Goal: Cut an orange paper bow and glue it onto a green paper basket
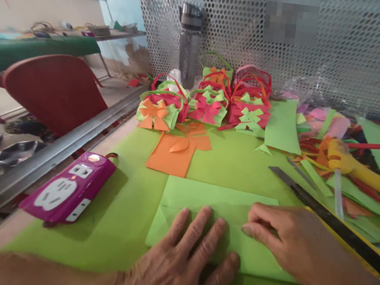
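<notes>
A folded light-green paper sheet [204, 197] lies flat on the green work surface in front of me. My left hand [184, 256] rests palm down on its left part, fingers spread and touching it. On the paper's right part sits my right hand [279, 232], its fingers curled in and the thumb close to the index finger; nothing shows between them. Beyond the paper are an orange paper piece [171, 154] and smaller orange scraps. A yellow and black utility knife [310, 197], blade out, lies just past my right hand.
Several small paper bags with bows [209, 108] stand at the back, near a grey bottle [189, 46]. A purple power socket [68, 188] is at left. To the right lie a yellow glue gun [361, 169], green sheets [283, 125] and scraps. A perforated metal panel [231, 23] closes the back.
</notes>
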### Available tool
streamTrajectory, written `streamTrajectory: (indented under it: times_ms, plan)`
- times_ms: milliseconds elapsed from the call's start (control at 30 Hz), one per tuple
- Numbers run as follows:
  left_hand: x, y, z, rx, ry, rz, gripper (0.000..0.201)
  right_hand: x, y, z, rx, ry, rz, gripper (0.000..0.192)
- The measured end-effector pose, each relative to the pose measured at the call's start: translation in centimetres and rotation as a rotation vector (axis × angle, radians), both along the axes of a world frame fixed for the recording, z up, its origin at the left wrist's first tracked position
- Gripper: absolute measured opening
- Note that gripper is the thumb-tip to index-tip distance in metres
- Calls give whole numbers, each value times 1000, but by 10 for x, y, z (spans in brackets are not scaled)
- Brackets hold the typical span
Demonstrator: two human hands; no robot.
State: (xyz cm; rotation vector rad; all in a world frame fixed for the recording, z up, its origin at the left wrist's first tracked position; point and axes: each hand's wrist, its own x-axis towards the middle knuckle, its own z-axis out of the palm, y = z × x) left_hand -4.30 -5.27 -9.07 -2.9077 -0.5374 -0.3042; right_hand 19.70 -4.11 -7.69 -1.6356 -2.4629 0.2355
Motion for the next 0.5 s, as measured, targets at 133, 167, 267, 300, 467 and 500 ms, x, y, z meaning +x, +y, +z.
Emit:
streamTrajectory:
  times_ms: [133, 167, 267, 300, 467, 500]
  plan:
    - [-1, -1, -1, 13, -8, -5, 41, -3, 2, 5, -93, -22, -64, 24]
    - [-1, 0, -2, 22, -13, -11, 42, -4, 2, 8, -133, -31, -86, 23]
    - [-2, 2, -3, 73, -26, -37, 50, -9, 4, 18, -249, -57, -143, 21]
    - [-2, 4, -4, 93, -26, -47, 55, -11, 5, 21, -276, -69, -154, 20]
    - [-1, 7, -5, 138, -5, -77, 62, -15, 7, 29, -348, -106, -182, 18]
    - [-1, 7, -5, 142, -8, -74, 61, -15, 7, 29, -353, -107, -186, 18]
